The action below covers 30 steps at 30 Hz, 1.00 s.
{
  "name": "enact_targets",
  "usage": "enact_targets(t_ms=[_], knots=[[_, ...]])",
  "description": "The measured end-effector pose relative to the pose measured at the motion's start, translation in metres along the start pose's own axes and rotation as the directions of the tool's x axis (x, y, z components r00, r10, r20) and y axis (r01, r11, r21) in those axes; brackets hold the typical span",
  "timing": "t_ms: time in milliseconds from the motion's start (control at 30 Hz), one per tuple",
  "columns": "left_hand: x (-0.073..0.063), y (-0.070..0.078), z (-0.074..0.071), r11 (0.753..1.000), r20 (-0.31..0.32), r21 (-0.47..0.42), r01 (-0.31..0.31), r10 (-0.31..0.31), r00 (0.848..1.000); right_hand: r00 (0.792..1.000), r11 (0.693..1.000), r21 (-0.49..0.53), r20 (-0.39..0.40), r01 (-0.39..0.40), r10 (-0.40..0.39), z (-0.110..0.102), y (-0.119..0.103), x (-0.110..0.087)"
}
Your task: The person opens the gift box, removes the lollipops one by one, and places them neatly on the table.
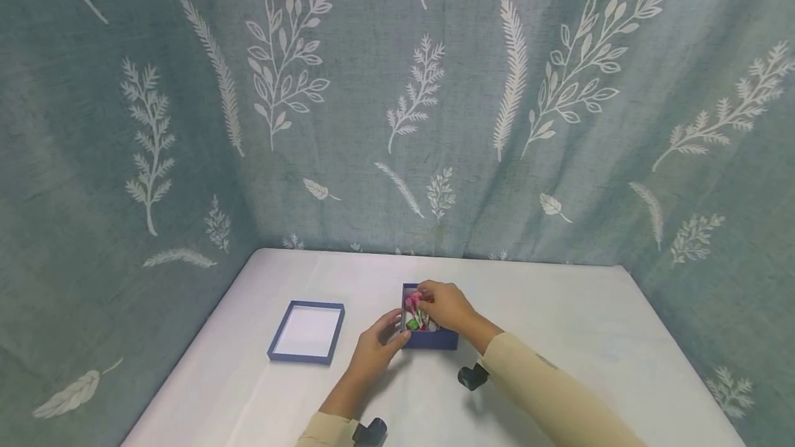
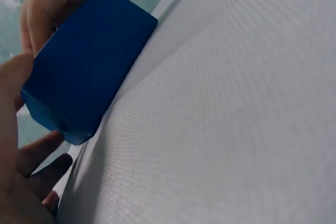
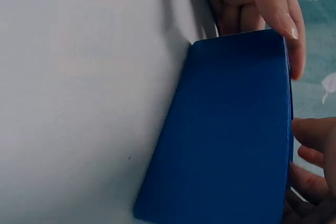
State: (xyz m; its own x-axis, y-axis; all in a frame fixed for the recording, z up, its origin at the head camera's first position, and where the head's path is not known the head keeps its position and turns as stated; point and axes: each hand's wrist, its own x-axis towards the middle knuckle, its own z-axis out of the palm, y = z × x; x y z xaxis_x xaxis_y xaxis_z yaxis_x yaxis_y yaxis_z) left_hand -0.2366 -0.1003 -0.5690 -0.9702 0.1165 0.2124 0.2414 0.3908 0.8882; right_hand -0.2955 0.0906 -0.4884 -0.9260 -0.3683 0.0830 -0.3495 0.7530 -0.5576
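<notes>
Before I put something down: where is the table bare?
The table is bare behind the box up to the curtain, and most widely right of the right hand and its sleeve. A smaller patch lies between lid and box, beyond the left hand. Crowded: the box itself, with both hands at it.

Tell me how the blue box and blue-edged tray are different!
The blue box has taller walls than the shallow blue-edged tray. The box holds small colorful things; the tray shows only its white inside. The left hand touches the box; no hand touches the tray. Both sit on the white table.
</notes>
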Motion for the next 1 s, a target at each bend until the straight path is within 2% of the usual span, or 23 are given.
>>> enact_targets(t_ms=[200, 400, 533, 733, 833, 1000], knots=[[0.0, -0.001, 0.0, 0.994, -0.007, 0.099, -0.044, 0.045, 0.999, 0.998, 0.994, -0.092, -0.013, -0.064, 0.063, 0.006, -0.007, 0.009], [0.0, -0.002, 0.0, 0.99, 0.004, 0.118, -0.072, 0.072, 0.997, 0.995, 0.97, -0.228, -0.069, -0.079, 0.064, 0.018, -0.008, 0.015], [-0.001, -0.002, 0.0, 0.991, 0.013, 0.113, -0.071, 0.07, 0.997, 0.993, 0.958, -0.269, -0.094, -0.097, 0.074, 0.024, -0.006, 0.016], [-0.003, -0.001, 0.001, 0.993, 0.013, 0.098, -0.059, 0.058, 0.998, 0.989, 0.971, -0.215, -0.129, -0.102, 0.076, 0.022, -0.005, 0.012], [-0.004, 0.001, 0.001, 0.993, 0.015, 0.11, -0.04, 0.039, 0.999, 0.991, 0.977, -0.192, -0.121, -0.087, 0.065, 0.017, -0.005, 0.01], [-0.001, 0.002, 0.001, 0.993, 0.013, 0.108, -0.048, 0.046, 0.999, 0.991, 0.983, -0.17, -0.123, -0.073, 0.052, 0.006, -0.005, 0.006]])
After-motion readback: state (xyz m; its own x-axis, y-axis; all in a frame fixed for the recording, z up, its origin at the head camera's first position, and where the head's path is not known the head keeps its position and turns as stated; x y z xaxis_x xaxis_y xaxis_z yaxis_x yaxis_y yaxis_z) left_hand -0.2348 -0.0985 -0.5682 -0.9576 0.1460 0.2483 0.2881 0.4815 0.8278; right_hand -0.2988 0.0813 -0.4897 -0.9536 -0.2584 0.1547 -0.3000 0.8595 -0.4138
